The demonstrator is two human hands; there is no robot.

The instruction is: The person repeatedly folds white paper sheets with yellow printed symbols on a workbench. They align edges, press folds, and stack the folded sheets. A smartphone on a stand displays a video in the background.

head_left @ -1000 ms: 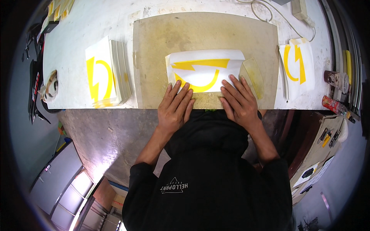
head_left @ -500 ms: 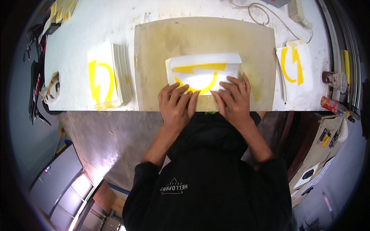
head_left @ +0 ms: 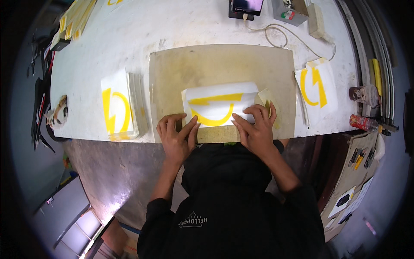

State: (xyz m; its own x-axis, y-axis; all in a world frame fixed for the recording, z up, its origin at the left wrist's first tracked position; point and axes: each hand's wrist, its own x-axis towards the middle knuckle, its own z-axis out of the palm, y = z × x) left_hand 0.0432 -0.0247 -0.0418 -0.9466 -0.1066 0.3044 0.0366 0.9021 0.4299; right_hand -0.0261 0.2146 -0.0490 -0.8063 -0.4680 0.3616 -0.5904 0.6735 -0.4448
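Note:
A white paper piece [head_left: 212, 108] with a yellow arc and a yellow jagged shape lies on a brownish translucent sheet [head_left: 224, 62], close to the table's front edge. Its far side looks folded or curled up. My left hand [head_left: 174, 139] pinches the near-left corner with thumb and index finger, the other fingers bent. At the near-right side, my right hand [head_left: 257, 134] closes thumb and index finger on the paper's edge. A small pale, yellow-stained piece [head_left: 269, 98] lies by the right fingers, partly hidden by them.
Left of the sheet stands a stack of yellow-printed white papers [head_left: 116, 108]; a smaller pile [head_left: 314, 86] lies right. A phone [head_left: 247, 6], a grey box [head_left: 290, 12] and a cable [head_left: 271, 26] are at the back. A cat [head_left: 59, 111] sits at the left edge, a red can [head_left: 361, 122] at the right.
The view has shifted, showing more of the table's back. My left hand has slid outward to the paper's corner; my right fingers have drawn in, both pinching the near edge.

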